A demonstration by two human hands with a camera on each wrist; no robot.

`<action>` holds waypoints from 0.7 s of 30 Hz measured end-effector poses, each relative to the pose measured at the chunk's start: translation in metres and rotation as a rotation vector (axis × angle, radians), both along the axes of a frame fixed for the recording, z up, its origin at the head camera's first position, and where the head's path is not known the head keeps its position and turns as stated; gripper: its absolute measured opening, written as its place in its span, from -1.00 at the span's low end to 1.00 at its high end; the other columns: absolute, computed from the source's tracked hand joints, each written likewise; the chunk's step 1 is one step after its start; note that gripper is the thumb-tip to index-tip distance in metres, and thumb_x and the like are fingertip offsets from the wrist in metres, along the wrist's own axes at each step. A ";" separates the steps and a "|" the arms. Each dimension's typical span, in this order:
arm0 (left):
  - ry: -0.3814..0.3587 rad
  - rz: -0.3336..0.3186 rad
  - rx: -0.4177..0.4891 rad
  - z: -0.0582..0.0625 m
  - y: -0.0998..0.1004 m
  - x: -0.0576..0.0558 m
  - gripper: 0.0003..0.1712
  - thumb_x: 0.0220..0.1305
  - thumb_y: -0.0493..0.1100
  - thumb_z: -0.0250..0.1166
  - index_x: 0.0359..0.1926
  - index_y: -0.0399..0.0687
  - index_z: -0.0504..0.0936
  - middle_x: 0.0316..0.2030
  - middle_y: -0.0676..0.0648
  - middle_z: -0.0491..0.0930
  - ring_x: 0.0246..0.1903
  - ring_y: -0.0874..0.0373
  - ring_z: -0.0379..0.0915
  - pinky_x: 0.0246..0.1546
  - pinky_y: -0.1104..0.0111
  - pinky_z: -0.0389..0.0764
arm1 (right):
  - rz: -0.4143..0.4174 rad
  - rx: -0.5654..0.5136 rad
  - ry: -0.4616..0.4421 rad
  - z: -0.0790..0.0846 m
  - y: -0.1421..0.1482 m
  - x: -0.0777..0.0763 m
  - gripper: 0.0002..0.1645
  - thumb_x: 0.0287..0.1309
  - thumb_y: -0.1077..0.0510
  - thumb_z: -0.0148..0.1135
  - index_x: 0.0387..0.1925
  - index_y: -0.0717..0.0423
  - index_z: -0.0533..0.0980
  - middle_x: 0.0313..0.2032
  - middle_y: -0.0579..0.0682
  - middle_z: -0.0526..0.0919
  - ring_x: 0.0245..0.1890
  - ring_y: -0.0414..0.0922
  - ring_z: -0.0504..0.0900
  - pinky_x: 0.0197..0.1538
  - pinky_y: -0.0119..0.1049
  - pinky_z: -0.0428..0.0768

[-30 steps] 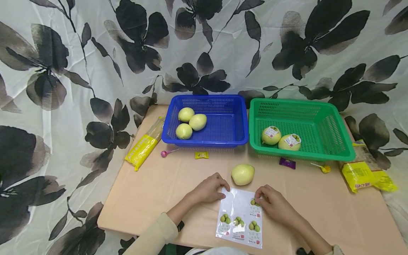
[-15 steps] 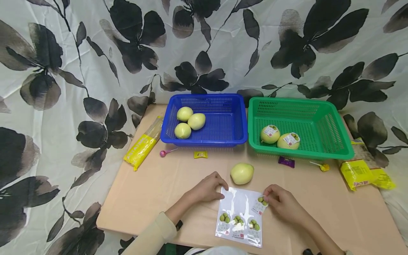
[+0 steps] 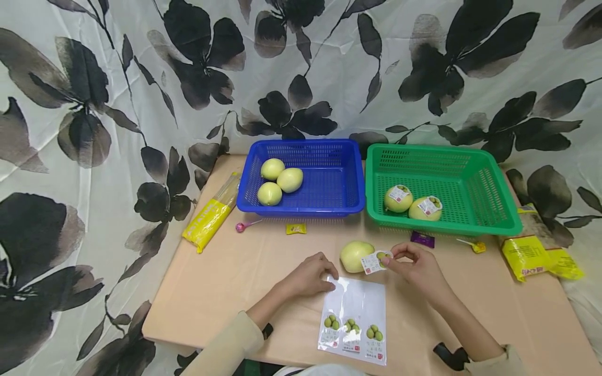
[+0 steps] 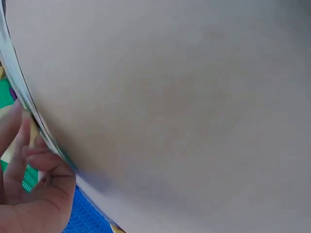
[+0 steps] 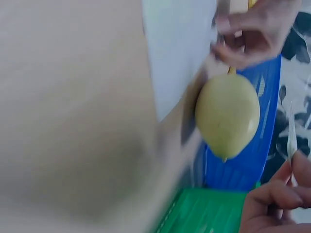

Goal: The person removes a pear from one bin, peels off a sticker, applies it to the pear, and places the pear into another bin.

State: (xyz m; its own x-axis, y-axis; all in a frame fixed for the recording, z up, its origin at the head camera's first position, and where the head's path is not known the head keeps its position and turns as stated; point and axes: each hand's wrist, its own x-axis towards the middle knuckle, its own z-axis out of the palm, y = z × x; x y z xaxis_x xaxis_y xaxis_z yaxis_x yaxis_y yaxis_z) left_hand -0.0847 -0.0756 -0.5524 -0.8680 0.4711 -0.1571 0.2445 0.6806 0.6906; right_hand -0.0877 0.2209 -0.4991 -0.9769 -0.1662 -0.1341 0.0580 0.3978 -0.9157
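My right hand (image 3: 420, 274) pinches a sticker (image 3: 373, 262) with a green fruit print by its edge, between thumb and fingers. In the head view it overlaps the right side of a round, pale yellow-green fruit (image 3: 354, 256); in the right wrist view the sticker (image 5: 291, 138) is edge-on and apart from that fruit (image 5: 228, 116). My left hand (image 3: 308, 277) pinches the upper left corner of a white sticker sheet (image 3: 354, 297), which lies on the table. Three printed stickers run along the sheet's near edge. In the left wrist view, the hand (image 4: 41, 184) shows at lower left.
A blue basket (image 3: 334, 206) holds three plain fruits. Beside it, a green basket (image 3: 470, 224) holds two fruits with stickers. Before them lie a pink lollipop (image 3: 241, 227), a yellow packet (image 3: 296, 228), a purple packet (image 3: 423, 239) and a yellow lollipop (image 3: 478, 248). Yellow bags (image 3: 211, 216) flank the baskets.
My right hand has peeled the upper right sticker off the sheet and carried it forward and left to the fruit. The left hand has stayed at the sheet's corner.
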 end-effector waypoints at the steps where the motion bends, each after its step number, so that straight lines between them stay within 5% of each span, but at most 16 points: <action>1: 0.012 0.019 0.040 0.000 0.002 -0.002 -0.79 0.19 -0.17 0.55 -0.15 0.02 0.75 -0.17 -0.02 0.59 -0.16 0.19 0.46 -0.06 0.43 0.48 | -0.010 0.000 -0.008 0.000 -0.004 -0.002 -0.56 0.23 -0.02 0.51 -0.12 0.22 0.57 -0.22 -0.02 0.65 -0.43 -0.28 0.51 -0.44 -0.36 0.49; 7: 0.049 0.144 0.245 0.005 0.016 -0.016 -0.49 0.12 -0.14 0.62 0.03 0.04 0.55 -0.12 -0.10 0.63 -0.06 -0.05 0.57 -0.09 0.40 0.50 | -0.028 0.006 -0.047 -0.004 -0.024 -0.015 -0.57 0.25 0.01 0.49 -0.09 0.25 0.56 -0.27 0.01 0.66 -0.50 -0.27 0.46 -0.44 -0.38 0.47; 12: 0.033 0.186 0.226 0.006 0.026 -0.021 -0.29 0.01 -0.06 0.69 0.13 0.12 0.49 -0.09 -0.02 0.58 0.01 0.00 0.54 -0.04 0.38 0.48 | -0.026 0.014 -0.066 -0.012 -0.032 -0.023 -0.54 0.24 0.00 0.50 -0.06 0.25 0.57 -0.27 0.02 0.67 -0.52 -0.26 0.49 -0.45 -0.38 0.52; 21: 0.062 0.179 0.188 0.006 0.027 -0.022 -0.37 0.04 -0.03 0.68 0.07 0.08 0.55 -0.07 -0.17 0.60 -0.11 0.00 0.48 -0.15 0.40 0.44 | -0.029 0.059 -0.052 -0.016 -0.036 -0.029 -0.56 0.23 -0.01 0.51 -0.10 0.25 0.57 -0.28 0.03 0.68 -0.37 -0.25 0.49 -0.37 -0.42 0.44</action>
State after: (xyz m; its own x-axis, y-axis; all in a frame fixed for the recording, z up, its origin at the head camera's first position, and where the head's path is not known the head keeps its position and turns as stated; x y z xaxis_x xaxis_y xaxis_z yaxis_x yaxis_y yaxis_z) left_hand -0.1071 -0.0484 -0.5466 -0.9455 0.3247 -0.0257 0.1769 0.5781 0.7965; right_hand -0.1164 0.1849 -0.5153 -0.9727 -0.1282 -0.1936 0.1173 0.4484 -0.8861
